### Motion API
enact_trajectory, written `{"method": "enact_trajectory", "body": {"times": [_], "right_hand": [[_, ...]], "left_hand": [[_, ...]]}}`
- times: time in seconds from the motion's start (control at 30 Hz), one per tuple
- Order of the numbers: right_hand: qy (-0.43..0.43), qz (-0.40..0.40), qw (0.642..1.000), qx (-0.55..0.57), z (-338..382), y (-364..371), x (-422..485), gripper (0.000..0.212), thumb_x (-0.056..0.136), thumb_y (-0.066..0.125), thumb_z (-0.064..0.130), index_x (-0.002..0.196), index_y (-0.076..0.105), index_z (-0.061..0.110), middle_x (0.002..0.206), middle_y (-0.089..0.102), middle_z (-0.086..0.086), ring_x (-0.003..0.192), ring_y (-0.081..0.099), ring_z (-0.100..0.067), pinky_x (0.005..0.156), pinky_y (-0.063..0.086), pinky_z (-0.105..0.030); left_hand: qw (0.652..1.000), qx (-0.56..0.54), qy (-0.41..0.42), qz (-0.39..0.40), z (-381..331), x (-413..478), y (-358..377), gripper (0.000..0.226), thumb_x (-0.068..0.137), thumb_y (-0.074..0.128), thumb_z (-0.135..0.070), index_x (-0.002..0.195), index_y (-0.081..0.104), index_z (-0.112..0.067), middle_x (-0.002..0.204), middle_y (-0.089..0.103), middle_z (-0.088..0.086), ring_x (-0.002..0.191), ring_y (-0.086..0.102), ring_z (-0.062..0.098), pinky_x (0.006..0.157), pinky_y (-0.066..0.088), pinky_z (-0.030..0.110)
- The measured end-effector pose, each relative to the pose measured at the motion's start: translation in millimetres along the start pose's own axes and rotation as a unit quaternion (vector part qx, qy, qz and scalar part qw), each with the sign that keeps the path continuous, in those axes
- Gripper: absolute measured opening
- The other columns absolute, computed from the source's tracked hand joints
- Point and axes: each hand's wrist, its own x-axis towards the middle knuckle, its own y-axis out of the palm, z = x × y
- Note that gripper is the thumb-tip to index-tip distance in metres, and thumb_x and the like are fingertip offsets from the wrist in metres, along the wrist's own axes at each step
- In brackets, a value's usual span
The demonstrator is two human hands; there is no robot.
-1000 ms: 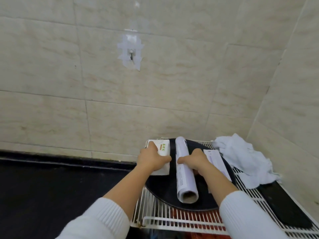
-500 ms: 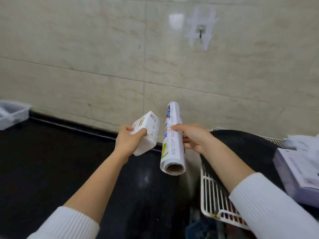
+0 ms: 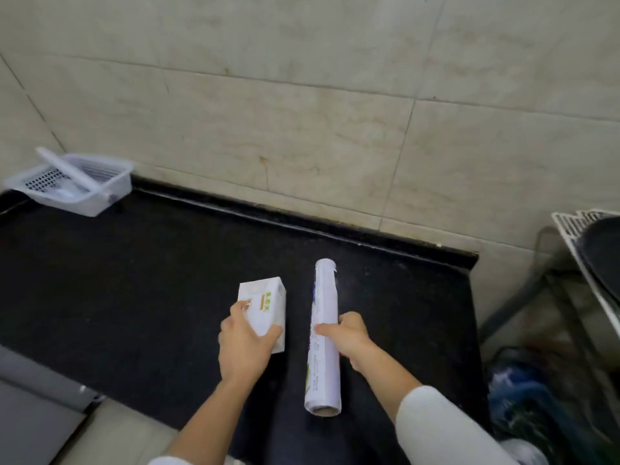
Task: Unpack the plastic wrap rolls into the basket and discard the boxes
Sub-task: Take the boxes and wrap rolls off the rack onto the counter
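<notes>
My left hand (image 3: 244, 344) grips a small white box (image 3: 265, 307) with green and orange print, held low over the black counter (image 3: 134, 280). My right hand (image 3: 352, 340) is closed around the middle of a long white plastic wrap roll (image 3: 323, 333), which points away from me with its open core end nearest me. Box and roll lie side by side, a small gap apart. A clear plastic basket (image 3: 72, 184) stands at the counter's far left corner against the wall, with a white roll-like piece leaning in it.
A white wire rack (image 3: 583, 229) with a dark pan on it sits at the right edge, beyond the counter's end. Below it a blue bag (image 3: 523, 397) lies on the floor. Tiled wall runs behind the counter.
Both hands lifted the box and the roll off the pan on the rack, carried them left and lowered them over the black counter. The view turned left, bringing the basket into sight.
</notes>
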Motion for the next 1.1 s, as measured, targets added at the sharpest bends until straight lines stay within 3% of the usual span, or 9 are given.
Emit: {"method": "enact_trajectory", "body": {"times": [0.1,0.27,0.37,0.47,0.57,0.7,0.87,0.97,1.1], "right_hand": [[-0.003,-0.020,0.996,-0.087,-11.1,25.1,4.9,0.042,0.074,0.075,0.024,0.108,0.057,0.006,0.111,0.064,-0.011,0.096,0.066,-0.027,0.084,0.057,-0.043],[-0.012,-0.058,0.982,-0.177,-24.3,47.2,3.5,0.051,0.075,0.077,0.028,0.114,0.051,0.009,0.121,0.061,-0.008,0.104,0.064,-0.027,0.082,0.054,-0.036],[-0.014,-0.063,0.980,-0.190,-26.7,48.4,3.2,0.059,0.073,0.079,0.035,0.117,0.050,0.008,0.121,0.061,-0.008,0.106,0.063,-0.026,0.085,0.054,-0.037],[-0.016,-0.048,0.985,-0.164,-23.4,40.5,3.6,0.070,0.070,0.081,0.039,0.123,0.047,0.008,0.125,0.058,-0.009,0.108,0.060,-0.024,0.081,0.051,-0.031],[-0.032,-0.050,0.992,-0.109,-9.2,20.6,-0.3,0.084,0.073,0.080,0.039,0.139,0.039,0.006,0.137,0.050,-0.012,0.119,0.055,-0.025,0.089,0.048,-0.030],[-0.098,-0.144,0.980,-0.100,28.7,-40.0,-12.3,0.064,0.078,0.076,0.034,0.131,0.051,0.007,0.130,0.058,-0.012,0.116,0.058,-0.024,0.095,0.047,-0.030],[-0.167,-0.239,0.952,-0.095,64.8,-148.7,-45.0,0.043,0.084,0.069,0.030,0.120,0.059,0.008,0.120,0.064,-0.008,0.110,0.060,-0.020,0.089,0.043,-0.027],[-0.192,-0.294,0.933,-0.079,64.6,-227.6,-78.9,0.035,0.084,0.069,0.026,0.113,0.063,0.006,0.111,0.067,-0.009,0.101,0.063,-0.018,0.082,0.043,-0.024],[-0.212,-0.349,0.908,-0.098,42.5,-334.3,-121.1,0.033,0.081,0.068,0.025,0.110,0.065,0.011,0.109,0.069,-0.006,0.099,0.064,-0.018,0.087,0.047,-0.027]], "left_hand": [[0.999,0.031,0.009,0.007,23.5,5.0,3.2,0.080,0.071,0.069,-0.045,0.138,0.029,-0.029,0.136,0.042,0.008,0.118,0.044,0.031,0.077,0.046,0.041],[0.997,0.055,0.029,0.043,40.2,1.7,15.0,0.081,0.073,0.067,-0.043,0.141,0.025,-0.031,0.137,0.030,0.005,0.119,0.035,0.027,0.078,0.047,0.041],[0.997,0.057,0.032,0.050,43.4,2.2,17.2,0.081,0.074,0.067,-0.045,0.142,0.026,-0.030,0.139,0.030,0.007,0.120,0.034,0.029,0.089,0.046,0.046],[0.995,0.081,0.045,0.018,39.6,7.1,18.4,0.070,0.078,0.064,-0.048,0.138,0.035,-0.024,0.147,0.026,0.012,0.134,0.022,0.031,0.108,0.027,0.052],[0.993,0.062,0.099,-0.008,14.5,16.5,21.0,0.054,0.084,0.060,-0.041,0.131,0.045,-0.018,0.152,0.021,0.013,0.140,0.014,0.029,0.113,0.016,0.052],[0.981,0.026,0.192,0.026,-58.3,25.3,33.4,0.039,0.086,0.060,-0.030,0.122,0.054,-0.016,0.150,0.027,0.013,0.138,0.019,0.031,0.110,0.025,0.051],[0.931,-0.072,0.338,0.116,-180.1,-0.9,56.5,0.029,0.087,0.057,-0.019,0.117,0.057,-0.017,0.124,0.055,0.005,0.112,0.054,0.023,0.092,0.044,0.036],[0.895,-0.122,0.403,0.143,-251.4,-49.7,82.1,0.025,0.087,0.058,-0.017,0.111,0.059,-0.019,0.113,0.061,0.000,0.100,0.059,0.019,0.087,0.046,0.033],[0.869,-0.151,0.439,0.174,-321.3,-125.9,126.5,0.021,0.087,0.059,-0.021,0.108,0.059,-0.024,0.105,0.057,-0.009,0.097,0.056,0.015,0.081,0.046,0.032]]}}
